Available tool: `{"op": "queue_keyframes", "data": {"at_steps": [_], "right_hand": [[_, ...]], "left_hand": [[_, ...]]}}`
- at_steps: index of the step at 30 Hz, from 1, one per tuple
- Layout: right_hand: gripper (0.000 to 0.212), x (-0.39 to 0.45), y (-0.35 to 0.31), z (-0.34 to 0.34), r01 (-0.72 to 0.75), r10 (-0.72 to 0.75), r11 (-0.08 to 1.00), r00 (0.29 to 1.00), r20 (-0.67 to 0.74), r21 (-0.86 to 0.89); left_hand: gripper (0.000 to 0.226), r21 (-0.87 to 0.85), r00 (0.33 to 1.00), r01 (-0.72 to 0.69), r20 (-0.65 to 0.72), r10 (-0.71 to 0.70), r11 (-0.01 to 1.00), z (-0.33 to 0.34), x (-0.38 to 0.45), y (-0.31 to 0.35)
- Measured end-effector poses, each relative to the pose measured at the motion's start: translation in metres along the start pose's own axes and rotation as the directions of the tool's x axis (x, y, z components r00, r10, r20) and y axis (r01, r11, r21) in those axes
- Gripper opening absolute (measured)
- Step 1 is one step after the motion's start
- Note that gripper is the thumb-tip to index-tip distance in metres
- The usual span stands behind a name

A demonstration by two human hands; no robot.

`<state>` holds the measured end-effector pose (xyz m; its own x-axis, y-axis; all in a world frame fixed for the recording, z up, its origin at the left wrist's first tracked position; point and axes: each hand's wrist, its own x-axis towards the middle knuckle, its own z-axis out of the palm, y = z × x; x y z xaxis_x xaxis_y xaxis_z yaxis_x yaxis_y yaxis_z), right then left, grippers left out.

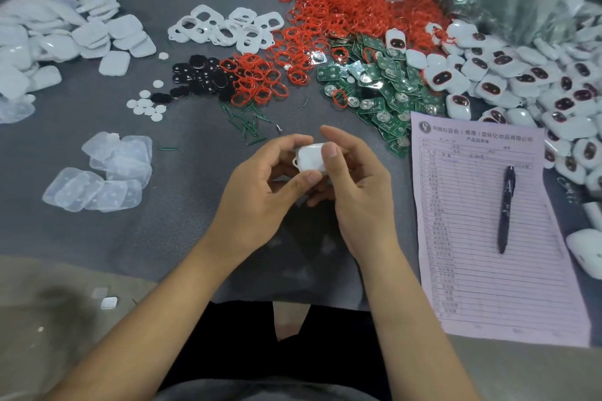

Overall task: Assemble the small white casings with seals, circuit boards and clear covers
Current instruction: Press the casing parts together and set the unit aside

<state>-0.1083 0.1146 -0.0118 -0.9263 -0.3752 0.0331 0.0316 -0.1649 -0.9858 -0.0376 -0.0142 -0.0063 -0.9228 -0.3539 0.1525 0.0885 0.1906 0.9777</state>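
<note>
Your two hands meet low over the grey mat point(97, 238), right in front of you. Your left hand point(260, 192) curls under the casing point(311, 158), and its thumb presses the near edge. Your right hand point(355, 179) pinches the casing's right end, thumb on top. The casing lies sideways between both hands, with its little loop poking left. The red seals point(342, 6) sit far off, up and to the right, so your right hand is nearer. The green boards point(374, 88) lie closer, also right.
</note>
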Motion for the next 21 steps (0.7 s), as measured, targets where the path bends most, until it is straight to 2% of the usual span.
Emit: {"op": "queue_keyframes", "data": {"at_steps": [13,21], "right_hand": [[0.014,0.0027,0.0010,-0.0036,-0.016,0.015,0.999,1.000,-0.013,-0.041],[0.007,0.0017,0.0010,-0.0014,0.001,-0.001,1.000,1.000,-0.025,-0.020]], "left_hand": [[0.037,0.123,0.998,-0.052,0.048,0.047,0.991,0.0005,-0.0020,-0.0020],[0.028,0.098,1.000,0.018,0.003,-0.019,0.995,0.0001,0.0021,0.0017]]}}
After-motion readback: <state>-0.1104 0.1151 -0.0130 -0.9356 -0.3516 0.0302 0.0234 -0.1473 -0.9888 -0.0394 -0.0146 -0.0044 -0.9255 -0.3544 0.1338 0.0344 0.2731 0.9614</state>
